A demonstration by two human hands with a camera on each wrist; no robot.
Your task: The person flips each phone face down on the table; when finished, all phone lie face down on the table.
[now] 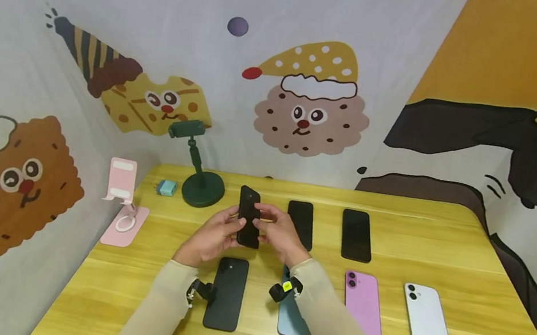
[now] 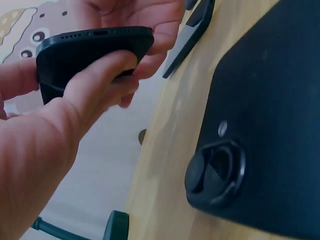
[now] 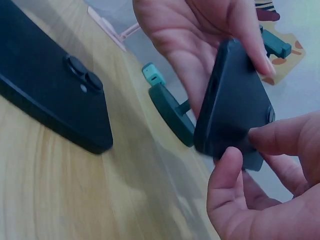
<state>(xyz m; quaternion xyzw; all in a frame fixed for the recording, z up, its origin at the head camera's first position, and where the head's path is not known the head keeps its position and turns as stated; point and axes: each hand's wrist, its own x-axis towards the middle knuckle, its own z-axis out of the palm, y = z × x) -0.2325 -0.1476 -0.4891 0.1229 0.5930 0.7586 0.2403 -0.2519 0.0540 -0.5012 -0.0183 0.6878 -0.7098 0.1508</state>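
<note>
Above the table, between both hands, a black smartphone (image 1: 249, 202) is held up on a tilt. My left hand (image 1: 214, 236) grips it from the left, the thumb lying across one broad face in the left wrist view. From the other side my right hand (image 1: 283, 232) pinches the phone's edge with thumb and fingers. The right wrist view shows the phone's dark back (image 3: 235, 95), with the camera bump partly hidden. Its port edge (image 2: 100, 33) faces the left wrist camera. Below the left hand lies another black phone (image 1: 225, 300), camera side up.
Under the right forearm lies a blue phone (image 1: 294, 323), partly covered. Right of it are a pink phone (image 1: 365, 309) and a white phone (image 1: 429, 325). Two dark phones (image 1: 303, 225) (image 1: 356, 235) lie behind. A green stand (image 1: 202, 189), charger (image 1: 166, 187) and pink stand (image 1: 122, 180) are back left.
</note>
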